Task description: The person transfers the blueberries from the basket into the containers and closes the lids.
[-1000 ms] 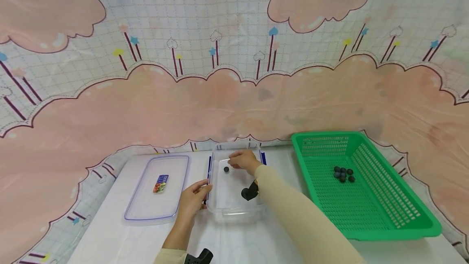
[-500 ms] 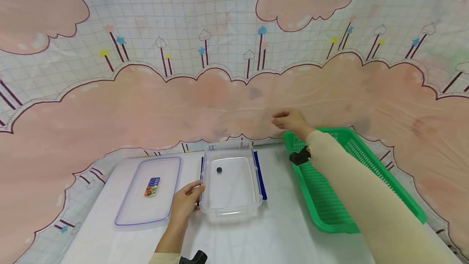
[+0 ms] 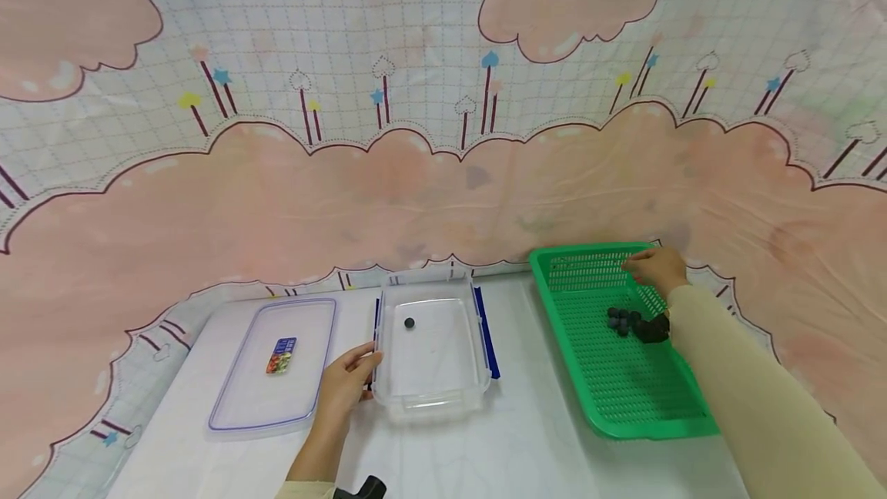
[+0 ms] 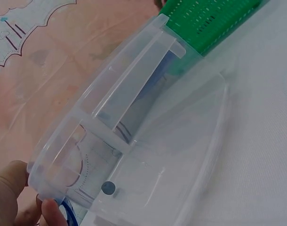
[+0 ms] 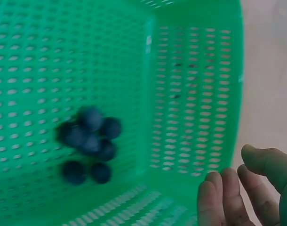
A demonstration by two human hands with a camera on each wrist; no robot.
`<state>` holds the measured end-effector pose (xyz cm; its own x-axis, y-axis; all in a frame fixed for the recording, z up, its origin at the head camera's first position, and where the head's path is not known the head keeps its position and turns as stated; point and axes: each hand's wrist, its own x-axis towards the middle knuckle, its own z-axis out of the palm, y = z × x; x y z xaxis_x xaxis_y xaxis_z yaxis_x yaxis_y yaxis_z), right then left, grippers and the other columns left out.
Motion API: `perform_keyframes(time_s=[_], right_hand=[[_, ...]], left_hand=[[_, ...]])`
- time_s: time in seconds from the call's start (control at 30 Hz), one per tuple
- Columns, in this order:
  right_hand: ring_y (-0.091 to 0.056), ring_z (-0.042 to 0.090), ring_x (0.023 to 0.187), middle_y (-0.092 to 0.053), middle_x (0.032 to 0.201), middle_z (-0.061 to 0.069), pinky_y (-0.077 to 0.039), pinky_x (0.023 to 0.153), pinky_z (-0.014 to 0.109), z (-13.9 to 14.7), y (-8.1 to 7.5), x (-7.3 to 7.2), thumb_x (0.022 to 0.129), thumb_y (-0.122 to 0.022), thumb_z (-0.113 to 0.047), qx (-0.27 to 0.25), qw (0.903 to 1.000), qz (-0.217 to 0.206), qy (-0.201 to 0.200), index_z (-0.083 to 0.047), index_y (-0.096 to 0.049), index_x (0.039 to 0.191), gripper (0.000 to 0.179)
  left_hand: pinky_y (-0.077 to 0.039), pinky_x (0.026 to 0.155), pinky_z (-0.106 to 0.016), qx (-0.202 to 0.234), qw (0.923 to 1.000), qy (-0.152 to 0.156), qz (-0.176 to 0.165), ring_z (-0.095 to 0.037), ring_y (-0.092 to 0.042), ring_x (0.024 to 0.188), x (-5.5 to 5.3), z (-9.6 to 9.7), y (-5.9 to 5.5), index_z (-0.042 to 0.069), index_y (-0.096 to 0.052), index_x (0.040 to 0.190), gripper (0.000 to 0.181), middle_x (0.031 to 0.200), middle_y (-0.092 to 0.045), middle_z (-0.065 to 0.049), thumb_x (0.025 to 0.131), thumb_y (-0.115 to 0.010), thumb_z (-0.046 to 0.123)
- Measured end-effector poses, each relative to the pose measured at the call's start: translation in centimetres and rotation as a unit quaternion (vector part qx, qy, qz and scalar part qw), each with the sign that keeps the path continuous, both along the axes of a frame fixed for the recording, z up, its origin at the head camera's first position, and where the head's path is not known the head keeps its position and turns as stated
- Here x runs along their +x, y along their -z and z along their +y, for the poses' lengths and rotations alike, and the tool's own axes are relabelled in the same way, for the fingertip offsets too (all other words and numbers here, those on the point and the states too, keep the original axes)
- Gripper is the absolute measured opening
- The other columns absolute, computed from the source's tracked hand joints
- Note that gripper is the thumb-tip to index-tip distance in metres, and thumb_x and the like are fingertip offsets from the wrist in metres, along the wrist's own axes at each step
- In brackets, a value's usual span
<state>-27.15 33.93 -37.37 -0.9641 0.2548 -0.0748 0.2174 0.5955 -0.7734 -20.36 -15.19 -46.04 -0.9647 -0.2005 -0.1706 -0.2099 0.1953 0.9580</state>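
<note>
A clear plastic food container [image 3: 433, 391] stands in the middle of the table with a single blueberry [image 3: 410, 323] inside. My left hand [image 3: 344, 383] holds its left side, thumb and fingers at the rim; the left wrist view shows the thumb [image 4: 14, 176] against the edge. Over the far right part of the green basket [image 3: 589, 399] is my right hand [image 3: 658, 268], with nothing in its fingers. Several blueberries [image 5: 89, 136] lie clustered on the basket floor, apart from that hand. In the head view the wrist camera partly covers them.
To the left lies a clear lid [image 3: 235, 399] with a blue-edged rim and a colourful label [image 3: 281, 356]. A blue side flap [image 3: 487, 337] hangs at the container's right side. A patterned cloth [image 3: 416, 206] rises behind the table.
My right hand has left the container and moved right, over the basket. The left hand keeps its hold. The blueberry remains in the container.
</note>
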Motion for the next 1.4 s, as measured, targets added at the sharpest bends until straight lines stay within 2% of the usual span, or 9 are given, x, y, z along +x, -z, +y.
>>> perform_keyframes(time_s=[0.03, 0.1, 0.2, 0.27, 0.4, 0.57, 0.8, 1.1, 1.4], right_hand=[[-0.067, 0.016, 0.073, -0.060, 0.122, 0.033, -0.057, 0.086, 0.046, 0.2, 0.4, 0.2, 0.096, -0.061, -0.019, 0.005, 1.0000, -0.006, 0.006, 0.013, -0.055, 0.129, 0.046], [-0.066, 0.013, 0.069, -0.064, 0.114, 0.030, -0.056, 0.086, 0.049, 0.6, 1.1, 0.6, 0.096, -0.061, -0.019, 0.013, 0.9997, -0.016, 0.012, 0.013, -0.057, 0.127, 0.044], [-0.069, 0.028, 0.083, -0.065, 0.113, 0.030, -0.056, 0.082, 0.049, 1.1, 2.0, 1.0, 0.097, -0.058, -0.021, 0.051, 0.9980, -0.037, 0.006, 0.011, -0.059, 0.125, 0.043], [-0.066, 0.038, 0.094, -0.063, 0.116, 0.031, -0.056, 0.078, 0.048, 1.4, 2.7, 1.2, 0.096, -0.058, -0.021, 0.073, 0.9963, -0.044, 0.004, 0.011, -0.061, 0.123, 0.042], [-0.060, 0.045, 0.101, -0.059, 0.120, 0.034, -0.055, 0.076, 0.049, 1.9, 4.1, 1.5, 0.095, -0.057, -0.019, 0.111, 0.9930, -0.041, 0.001, 0.012, -0.062, 0.120, 0.041], [-0.050, 0.054, 0.114, -0.053, 0.127, 0.037, -0.050, 0.087, 0.059, 2.1, 5.4, 1.7, 0.094, -0.055, -0.017, 0.118, 0.9925, -0.034, -0.003, 0.014, -0.060, 0.121, 0.041], [-0.055, 0.049, 0.102, -0.055, 0.125, 0.036, -0.050, 0.075, 0.051, 1.5, 5.8, 1.8, 0.094, -0.051, -0.013, 0.163, 0.9858, -0.038, -0.016, 0.014, -0.062, 0.119, 0.038], [-0.057, 0.051, 0.105, -0.058, 0.122, 0.035, -0.055, 0.077, 0.052, 0.9, 6.0, 2.1, 0.094, -0.054, -0.009, 0.170, 0.9843, -0.045, -0.021, 0.015, -0.062, 0.118, 0.035], [-0.054, 0.054, 0.109, -0.059, 0.121, 0.034, -0.054, 0.081, 0.055, 1.1, 7.1, 1.8, 0.093, -0.055, -0.007, 0.176, 0.9825, -0.048, -0.036, 0.013, -0.064, 0.118, 0.034]], left_hand=[[-0.049, 0.050, -0.021, 0.000, 1.0000, 0.000, 0.000, -0.011, -0.050, 0.072, 0.0, 0.0, 0.0, 0.002, -0.063, 0.129, 0.042, 0.081, -0.058, 0.002, 0.092, -0.069, 0.021], [-0.049, 0.050, -0.021, 0.002, 1.0000, 0.000, -0.001, -0.011, -0.050, 0.072, 0.0, -0.1, 0.0, 0.002, -0.063, 0.130, 0.042, 0.082, -0.059, 0.002, 0.092, -0.068, 0.021], [-0.049, 0.050, -0.021, 0.006, 1.0000, 0.000, -0.002, -0.011, -0.049, 0.072, -0.1, -0.1, 0.0, 0.002, -0.063, 0.129, 0.042, 0.081, -0.057, 0.002, 0.092, -0.068, 0.020], [-0.049, 0.050, -0.021, 0.007, 1.0000, 0.000, -0.002, -0.011, -0.049, 0.072, -0.2, -0.1, 0.0, 0.002, -0.063, 0.129, 0.042, 0.080, -0.056, 0.002, 0.092, -0.068, 0.020], [-0.049, 0.050, -0.021, 0.006, 1.0000, -0.001, -0.003, -0.011, -0.049, 0.071, -0.2, -0.1, 0.0, 0.002, -0.063, 0.129, 0.042, 0.079, -0.055, 0.002, 0.092, -0.068, 0.020], [-0.049, 0.050, -0.021, 0.007, 1.0000, -0.002, -0.003, -0.011, -0.049, 0.073, -0.3, -0.1, 0.1, 0.003, -0.063, 0.129, 0.041, 0.081, -0.057, 0.003, 0.092, -0.068, 0.020], [-0.049, 0.050, -0.021, 0.008, 1.0000, -0.003, 0.000, -0.011, -0.050, 0.073, -0.2, -0.1, 0.1, 0.002, -0.064, 0.128, 0.041, 0.082, -0.061, 0.004, 0.091, -0.069, 0.019], [-0.049, 0.050, -0.020, 0.010, 0.9999, -0.004, -0.002, -0.011, -0.049, 0.072, -0.1, -0.1, 0.0, 0.002, -0.063, 0.128, 0.041, 0.081, -0.058, 0.004, 0.091, -0.069, 0.020], [-0.049, 0.051, -0.020, 0.014, 0.9999, -0.003, -0.005, -0.010, -0.049, 0.072, -0.1, -0.1, 0.0, 0.002, -0.063, 0.129, 0.041, 0.080, -0.056, 0.002, 0.092, -0.068, 0.020]])
